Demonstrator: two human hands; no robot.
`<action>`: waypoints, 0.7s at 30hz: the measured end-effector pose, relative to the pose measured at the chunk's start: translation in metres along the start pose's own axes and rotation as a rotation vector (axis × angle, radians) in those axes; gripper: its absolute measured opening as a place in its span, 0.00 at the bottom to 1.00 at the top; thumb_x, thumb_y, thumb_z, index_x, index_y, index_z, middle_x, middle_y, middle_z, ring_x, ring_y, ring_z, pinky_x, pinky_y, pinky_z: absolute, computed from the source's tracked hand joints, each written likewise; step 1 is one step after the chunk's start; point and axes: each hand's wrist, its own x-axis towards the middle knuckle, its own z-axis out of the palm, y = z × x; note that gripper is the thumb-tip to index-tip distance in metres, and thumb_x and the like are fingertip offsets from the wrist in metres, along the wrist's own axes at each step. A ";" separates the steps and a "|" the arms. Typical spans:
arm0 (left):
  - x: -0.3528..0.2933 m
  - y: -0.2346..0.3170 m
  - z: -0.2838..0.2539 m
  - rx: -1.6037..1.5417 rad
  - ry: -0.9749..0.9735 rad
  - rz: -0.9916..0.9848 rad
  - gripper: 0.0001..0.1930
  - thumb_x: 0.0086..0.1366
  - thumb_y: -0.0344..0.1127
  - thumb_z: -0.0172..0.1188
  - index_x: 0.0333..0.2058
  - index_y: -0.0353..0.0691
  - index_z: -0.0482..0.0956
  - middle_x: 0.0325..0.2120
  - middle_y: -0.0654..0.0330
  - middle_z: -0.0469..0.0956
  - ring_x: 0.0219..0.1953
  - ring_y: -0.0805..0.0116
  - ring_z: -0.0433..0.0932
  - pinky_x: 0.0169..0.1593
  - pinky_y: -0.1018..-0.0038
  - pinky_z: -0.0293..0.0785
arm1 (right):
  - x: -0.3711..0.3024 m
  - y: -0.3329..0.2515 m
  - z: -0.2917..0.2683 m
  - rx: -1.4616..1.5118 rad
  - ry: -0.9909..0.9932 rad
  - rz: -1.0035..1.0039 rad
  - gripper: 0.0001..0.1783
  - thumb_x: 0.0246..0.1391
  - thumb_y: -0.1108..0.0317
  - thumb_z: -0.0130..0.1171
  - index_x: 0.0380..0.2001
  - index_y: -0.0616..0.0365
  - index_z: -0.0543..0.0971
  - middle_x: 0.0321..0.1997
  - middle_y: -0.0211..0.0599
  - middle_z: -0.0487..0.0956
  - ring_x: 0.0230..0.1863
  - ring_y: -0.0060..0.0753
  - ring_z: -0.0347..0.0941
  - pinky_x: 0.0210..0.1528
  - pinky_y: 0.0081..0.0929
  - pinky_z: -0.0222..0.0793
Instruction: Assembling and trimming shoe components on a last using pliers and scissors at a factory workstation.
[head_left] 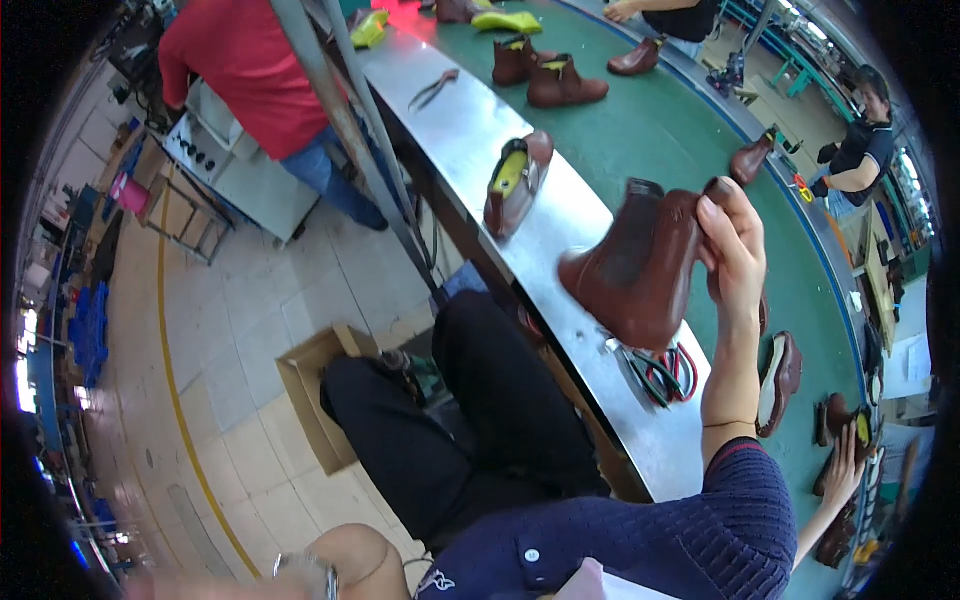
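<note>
My right hand (735, 235) is raised over the bench and grips a brown ankle boot (650, 265) by the top of its shaft. The boot hangs tilted, with a dark elastic panel on its side. Below it, pliers with red and dark green handles (660, 375) lie on the metal ledge (570, 210). At the lower left edge my left hand (180, 585) is smeared by motion, away from the bench; a watch is on that wrist. Its fingers cannot be made out. A brown shoe with a yellow-green insert (520, 185) stands farther along the ledge.
The green conveyor belt (690, 140) carries several brown boots (565, 85). Pincers (433, 90) lie on the far ledge. A metal post (350, 120) rises at the bench's left. An open cardboard box (310, 400) sits beside my legs. At right, another person's hand (845, 465) touches a boot.
</note>
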 end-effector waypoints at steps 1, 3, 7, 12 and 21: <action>-0.019 -0.009 -0.003 0.025 0.007 -0.015 0.26 0.67 0.50 0.53 0.61 0.52 0.65 0.61 0.54 0.64 0.65 0.59 0.57 0.69 0.59 0.51 | -0.015 -0.007 0.010 0.026 -0.070 -0.011 0.10 0.57 0.66 0.59 0.38 0.58 0.74 0.22 0.20 0.68 0.18 0.08 0.57 0.18 0.12 0.49; -0.067 -0.054 0.004 0.469 -0.664 -0.511 0.49 0.51 0.52 0.67 0.65 0.40 0.51 0.65 0.47 0.54 0.67 0.53 0.54 0.69 0.59 0.48 | -0.043 -0.009 0.029 0.010 -0.196 -0.119 0.12 0.51 0.64 0.63 0.34 0.61 0.75 0.22 0.22 0.69 0.17 0.12 0.59 0.18 0.14 0.51; -0.191 -0.095 0.002 0.439 -0.885 -0.671 0.65 0.38 0.36 0.76 0.69 0.52 0.37 0.68 0.39 0.43 0.69 0.36 0.43 0.67 0.43 0.40 | -0.068 -0.001 0.075 -0.029 -0.843 -0.397 0.13 0.41 0.67 0.72 0.26 0.60 0.78 0.16 0.33 0.70 0.15 0.34 0.65 0.17 0.30 0.55; -0.219 -0.074 -0.034 0.424 -0.777 -0.959 0.57 0.40 0.38 0.74 0.66 0.38 0.47 0.65 0.48 0.55 0.68 0.50 0.53 0.69 0.53 0.43 | -0.100 0.026 0.119 0.077 -1.065 -0.431 0.10 0.44 0.71 0.67 0.30 0.62 0.78 0.20 0.35 0.70 0.17 0.37 0.66 0.20 0.29 0.61; -0.246 -0.041 -0.061 0.320 -0.742 -1.071 0.59 0.46 0.35 0.73 0.68 0.40 0.36 0.66 0.47 0.53 0.68 0.51 0.54 0.69 0.61 0.49 | -0.119 0.031 0.149 -0.012 -1.105 -0.280 0.12 0.47 0.66 0.67 0.34 0.60 0.79 0.22 0.34 0.74 0.21 0.34 0.73 0.23 0.29 0.67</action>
